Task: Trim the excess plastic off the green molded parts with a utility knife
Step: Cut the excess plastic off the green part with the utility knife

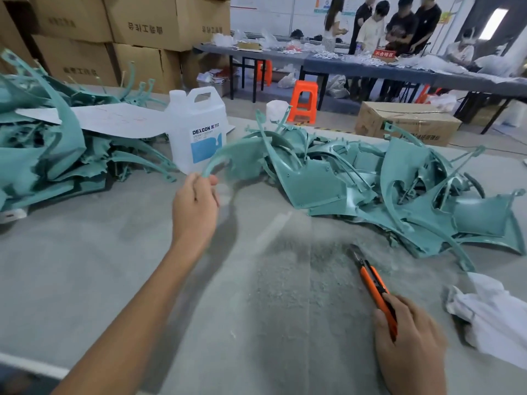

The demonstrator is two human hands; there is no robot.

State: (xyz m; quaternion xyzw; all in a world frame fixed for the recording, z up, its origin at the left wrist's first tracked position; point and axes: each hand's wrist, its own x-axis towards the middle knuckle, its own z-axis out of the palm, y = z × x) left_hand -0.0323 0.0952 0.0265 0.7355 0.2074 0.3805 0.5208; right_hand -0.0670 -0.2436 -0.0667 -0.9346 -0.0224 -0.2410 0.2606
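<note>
On the table (142, 266) the left heap of parts (42, 155) and the right heap (399, 189) flank a jug (196, 132); a rag (493, 315) lies far right

Curved green part (242, 161) raised at 12 o'clock, near tip pinched by left hand (195, 206) fingers, green heaps on table (142, 252), left heap (42, 155) at 10 o'clock, right heap (385, 189) at 2 o'clock, orange-black knife (373, 283) at 4 o'clock, blade out toward 11, gripped in right hand (410, 340)

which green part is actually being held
The thin curved green part beside the white jug, pinched by the left hand; the others lie untouched in piles.
</note>
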